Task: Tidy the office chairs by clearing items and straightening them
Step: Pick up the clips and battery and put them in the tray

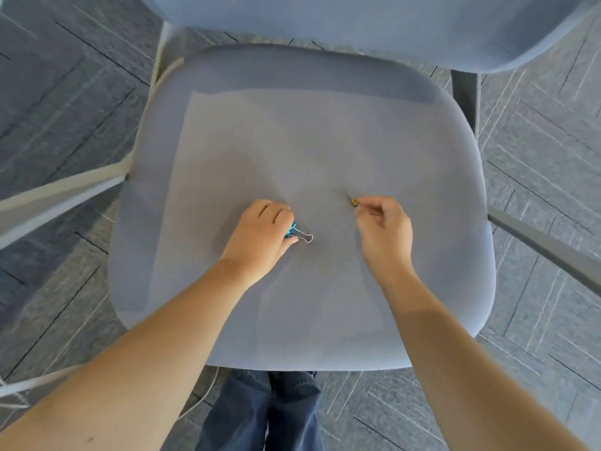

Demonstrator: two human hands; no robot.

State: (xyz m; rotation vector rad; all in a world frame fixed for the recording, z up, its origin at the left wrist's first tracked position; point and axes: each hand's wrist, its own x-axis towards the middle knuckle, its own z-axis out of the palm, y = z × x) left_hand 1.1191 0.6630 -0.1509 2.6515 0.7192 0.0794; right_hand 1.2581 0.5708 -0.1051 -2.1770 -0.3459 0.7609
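Observation:
A blue-grey office chair seat (pixel 302 141) fills the middle of the view, with its backrest (pixel 357 24) at the top. My left hand (pixel 260 239) rests on the seat, fingers curled over a teal binder clip (pixel 290 230) whose silver wire handle sticks out to the right. My right hand (pixel 383 232) pinches a small gold clip (pixel 354 202) between thumb and forefinger, right at the seat surface. Most of the teal clip is hidden under my fingers.
White chair armrest bars (pixel 61 187) run along the left and a grey one (pixel 546 245) along the right. Grey patterned carpet tiles (pixel 536 125) surround the chair. My legs in dark jeans (pixel 263 411) stand at the seat's front edge.

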